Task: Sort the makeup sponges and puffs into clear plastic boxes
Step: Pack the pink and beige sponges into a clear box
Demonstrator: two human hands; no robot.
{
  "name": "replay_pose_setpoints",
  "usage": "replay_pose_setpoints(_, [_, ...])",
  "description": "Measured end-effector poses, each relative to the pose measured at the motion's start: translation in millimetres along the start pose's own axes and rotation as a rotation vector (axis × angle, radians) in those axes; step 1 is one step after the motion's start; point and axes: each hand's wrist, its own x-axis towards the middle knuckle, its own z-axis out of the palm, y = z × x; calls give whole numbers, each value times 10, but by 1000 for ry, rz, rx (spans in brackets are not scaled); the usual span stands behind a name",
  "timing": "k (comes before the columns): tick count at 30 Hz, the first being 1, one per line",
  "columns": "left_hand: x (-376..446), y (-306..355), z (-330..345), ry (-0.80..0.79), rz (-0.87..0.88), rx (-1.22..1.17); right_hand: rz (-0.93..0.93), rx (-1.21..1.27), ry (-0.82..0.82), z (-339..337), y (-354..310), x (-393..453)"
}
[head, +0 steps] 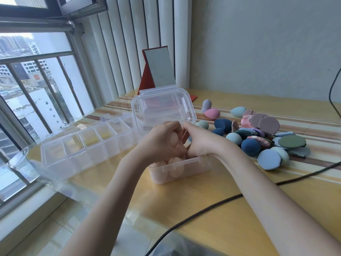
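Head view, from above and behind both forearms: left hand [164, 139] curled round a pale peach sponge [173, 138], grip closed on it, directly over the open clear box [180, 169]; right hand [198, 140] alongside and touching, fingers bent down into the box mouth, whether pinching anything impossible to tell. Below, box already crowded with peach sponges [175, 163], rounded tops level with the rim, hinged lid [163, 109] standing upright behind the knuckles. Likely trouble from here: one more sponge forced into a full box, springing back out or lifting its neighbours over the edge; lid probably unable to latch over the heap; light box liable to slide on the glossy table [212, 209] under downward pressure from two hands. To the left, just beside, long divided organiser [88, 145] with its lid thrown open, several compartments in a row, a yellowish item dimly showing in one or two, contents otherwise too faint to name. To the right, well apart from the box, loose pile [258, 133] of unsorted sponges and flat puffs in navy, mint, pink, lilac and olive. Behind, folding mirror [159, 68] on a red stand; across the near table, black cable [239, 195] running close to the right elbow, a possible snag.
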Motion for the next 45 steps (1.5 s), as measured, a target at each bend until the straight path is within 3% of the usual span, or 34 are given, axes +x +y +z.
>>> replay_pose_setpoints(6, [14, 21, 2, -33, -22, 40, 1, 113, 10, -27, 7, -39])
replay_pose_setpoints(11, [28, 20, 2, -48, -37, 39, -43, 208, 217, 25, 44, -56])
replay_pose_setpoints(15, [31, -6, 4, -32, -30, 50, -162, 298, 258, 18, 97, -74])
replay_pose_setpoints(23, [4, -1, -11, -9, -39, -56, -297, 112, 376, 125, 64, 0])
replay_pose_setpoints(26, [-17, 20, -23, -6, -22, -53, -288, 53, 391, 142, 62, 6])
replay_pose_setpoints(32, [-31, -4, -11, 18, -32, -75, -225, 253, 470, 28, 83, -57])
replay_pose_setpoints(34, [-15, -25, -1, -5, -59, -35, -203, 262, 431, -63, 149, -69])
replay_pose_setpoints(37, [13, -2, -8, -76, -41, 96, -146, 285, 210, -147, 216, -124])
replay_pose_setpoints(45, [-12, 42, -20, -95, -31, 30, -158, 181, 81, -190, 215, -155])
